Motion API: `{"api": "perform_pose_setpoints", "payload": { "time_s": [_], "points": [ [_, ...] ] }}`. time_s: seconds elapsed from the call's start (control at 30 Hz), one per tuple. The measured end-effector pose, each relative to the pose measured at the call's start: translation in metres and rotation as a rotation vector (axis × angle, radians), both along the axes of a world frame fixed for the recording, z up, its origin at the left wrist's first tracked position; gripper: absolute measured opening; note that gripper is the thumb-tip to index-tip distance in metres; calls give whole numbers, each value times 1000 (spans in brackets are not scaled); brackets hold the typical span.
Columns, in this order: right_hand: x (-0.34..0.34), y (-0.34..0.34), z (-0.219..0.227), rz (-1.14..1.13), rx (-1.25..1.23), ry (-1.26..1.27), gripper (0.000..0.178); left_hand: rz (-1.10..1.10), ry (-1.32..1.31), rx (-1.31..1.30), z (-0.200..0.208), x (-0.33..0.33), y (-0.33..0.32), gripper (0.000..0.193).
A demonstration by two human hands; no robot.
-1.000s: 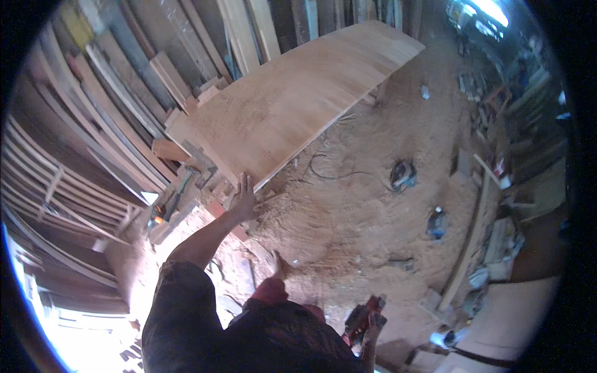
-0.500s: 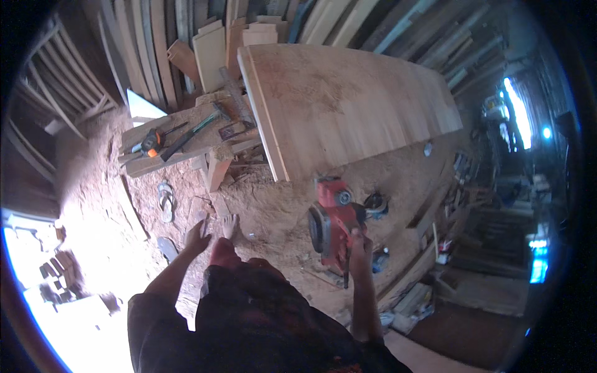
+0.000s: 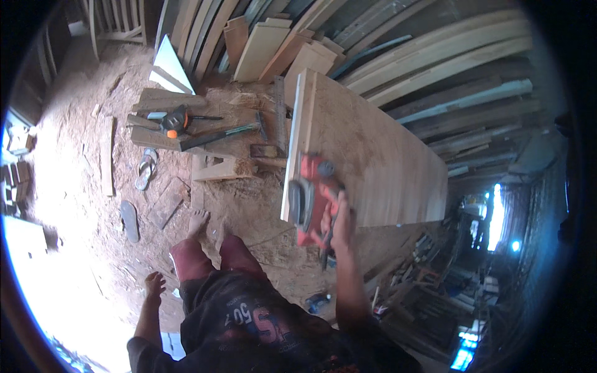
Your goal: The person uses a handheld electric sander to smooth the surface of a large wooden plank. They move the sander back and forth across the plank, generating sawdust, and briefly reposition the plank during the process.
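My right hand is wrapped round the rear handle of a red electric planer. The planer is somewhat blurred and overlaps the near left corner of a wide wooden panel; whether it touches the wood I cannot tell. A paler strip runs along the panel's left edge. Low on the left, away from the bench, my left hand hangs with its fingers apart and nothing in it.
Left of the panel, a low wooden bench bears a hammer and a black-and-orange tape measure. A metal ruler lies by the panel. Sandals lie on the dusty floor. Stacked boards line the back.
The planer in my right hand has come up and left against the panel's near corner. My left hand has dropped lower and further left. My view has turned, shifting the bench rightward.
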State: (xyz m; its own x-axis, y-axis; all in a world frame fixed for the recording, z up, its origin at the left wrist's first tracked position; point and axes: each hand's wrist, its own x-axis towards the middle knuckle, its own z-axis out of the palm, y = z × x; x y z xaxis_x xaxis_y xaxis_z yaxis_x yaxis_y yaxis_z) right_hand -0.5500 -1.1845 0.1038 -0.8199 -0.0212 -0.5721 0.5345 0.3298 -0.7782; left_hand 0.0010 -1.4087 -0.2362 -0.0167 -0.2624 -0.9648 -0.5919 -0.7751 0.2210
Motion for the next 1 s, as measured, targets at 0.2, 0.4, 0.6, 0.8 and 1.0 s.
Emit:
{"api": "perform_pose_setpoints", "payload": {
  "time_s": [0.2,0.4,0.6,0.8,1.0],
  "points": [
    [-193,-93,-12,175,-139,79,58,206,271,28,20,-69,79,42],
    [-130,-47,2,208,-68,-12,54,252,264,27,-9,-63,86,40],
    [81,55,14,65,151,-61,66,134,51,52,-93,-30,31,37],
    [30,15,6,-148,92,-32,62,281,254,1,-93,-62,11,45],
    [-138,-78,3,21,94,95,62,342,345,83,-88,-73,44,45]
  ]
}}
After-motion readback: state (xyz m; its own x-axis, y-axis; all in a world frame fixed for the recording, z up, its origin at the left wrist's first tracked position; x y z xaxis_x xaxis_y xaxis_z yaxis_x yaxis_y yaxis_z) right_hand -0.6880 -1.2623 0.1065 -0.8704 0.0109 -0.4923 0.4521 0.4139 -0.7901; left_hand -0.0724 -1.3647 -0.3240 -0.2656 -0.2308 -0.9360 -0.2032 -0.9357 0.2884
